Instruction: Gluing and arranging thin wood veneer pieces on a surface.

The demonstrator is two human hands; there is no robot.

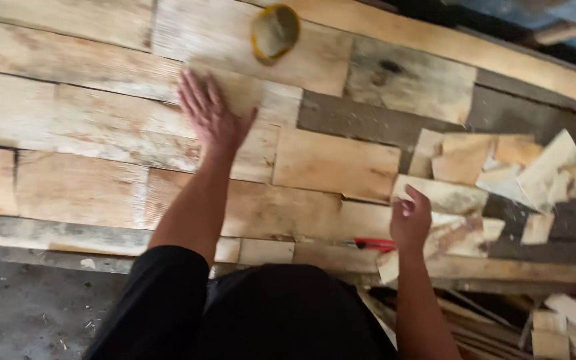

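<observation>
Wood veneer sheets point(101, 133) lie patched edge to edge, the left hand point(213, 117) pressing flat and open-fingered, grasping nothing, at 11 o'clock, and the right hand point(409, 220) loosely curled, seemingly empty, near scraps point(501, 173) at 3 o'clock; firm, even pressure would likely keep seams tight.

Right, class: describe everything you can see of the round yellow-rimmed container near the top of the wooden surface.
The round container has a yellow rim and a dull greyish-tan inside; blur hides whether it holds anything. It looks like a small tub or lid, possibly plastic. It sits on a pale plank near the top edge, beyond the left hand, which lies flat and apart from it.
</observation>
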